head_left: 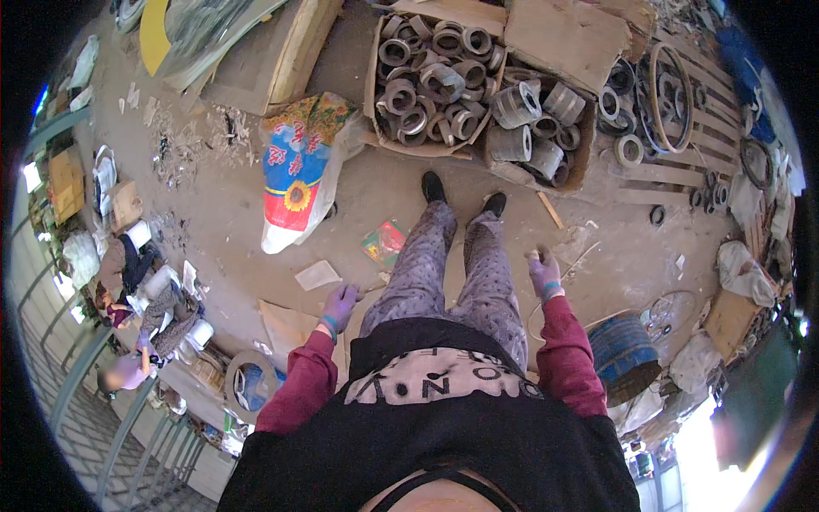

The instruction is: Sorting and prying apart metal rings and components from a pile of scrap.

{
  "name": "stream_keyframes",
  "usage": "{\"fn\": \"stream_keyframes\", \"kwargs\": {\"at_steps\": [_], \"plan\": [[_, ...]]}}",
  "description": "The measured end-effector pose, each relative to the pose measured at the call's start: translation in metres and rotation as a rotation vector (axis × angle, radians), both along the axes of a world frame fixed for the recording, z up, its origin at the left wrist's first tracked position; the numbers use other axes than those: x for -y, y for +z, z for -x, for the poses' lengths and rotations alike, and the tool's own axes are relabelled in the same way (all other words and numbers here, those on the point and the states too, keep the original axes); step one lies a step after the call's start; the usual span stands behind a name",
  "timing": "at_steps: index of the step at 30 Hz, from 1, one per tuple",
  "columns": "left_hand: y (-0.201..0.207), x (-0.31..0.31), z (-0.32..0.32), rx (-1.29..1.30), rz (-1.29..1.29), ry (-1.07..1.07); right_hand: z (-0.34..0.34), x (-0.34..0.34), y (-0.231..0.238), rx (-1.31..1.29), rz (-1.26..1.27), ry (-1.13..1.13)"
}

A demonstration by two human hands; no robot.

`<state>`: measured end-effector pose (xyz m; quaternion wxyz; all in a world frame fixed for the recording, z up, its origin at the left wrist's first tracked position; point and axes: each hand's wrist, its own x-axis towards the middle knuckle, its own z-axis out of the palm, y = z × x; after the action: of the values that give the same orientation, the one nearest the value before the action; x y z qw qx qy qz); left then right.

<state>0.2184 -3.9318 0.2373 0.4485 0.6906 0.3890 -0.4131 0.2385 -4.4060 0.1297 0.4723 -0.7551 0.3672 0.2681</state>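
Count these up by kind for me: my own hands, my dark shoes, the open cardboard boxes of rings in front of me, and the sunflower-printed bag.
Your hands, left hand and right hand: 2
Dark shoes: 2
Open cardboard boxes of rings: 2
Sunflower-printed bag: 1
Total: 7

Head view: wide fisheye, worn on the person's head, upright, facing steeply down. Nearest, black shirt [444, 439] along the lower border; midway, left hand [339, 309] and right hand [544, 271]; beyond, shoes [433, 186] on floor [631, 247]; farther, cardboard box [426, 150] toward the visible floor's far edge. Field very wide, round, straight lines bowed.
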Motion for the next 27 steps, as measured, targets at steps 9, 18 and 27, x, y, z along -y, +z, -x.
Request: {"fn": "stream_keyframes", "kwargs": {"at_steps": [9, 18, 27], "plan": [[0.003, 0.034, -0.009, 0.094, -0.029, 0.098, -0.053, -0.003, -0.011, 0.062, -0.184, -0.009], [0.026, 0.125, -0.016, -0.015, -0.058, 0.100, -0.113, 0.028, -0.058, 0.008, -0.297, 0.156], [0.015, 0.140, -0.011, 0.001, -0.105, -0.102, -0.242, 0.026, -0.087, 0.106, 0.199, 0.619]]}}
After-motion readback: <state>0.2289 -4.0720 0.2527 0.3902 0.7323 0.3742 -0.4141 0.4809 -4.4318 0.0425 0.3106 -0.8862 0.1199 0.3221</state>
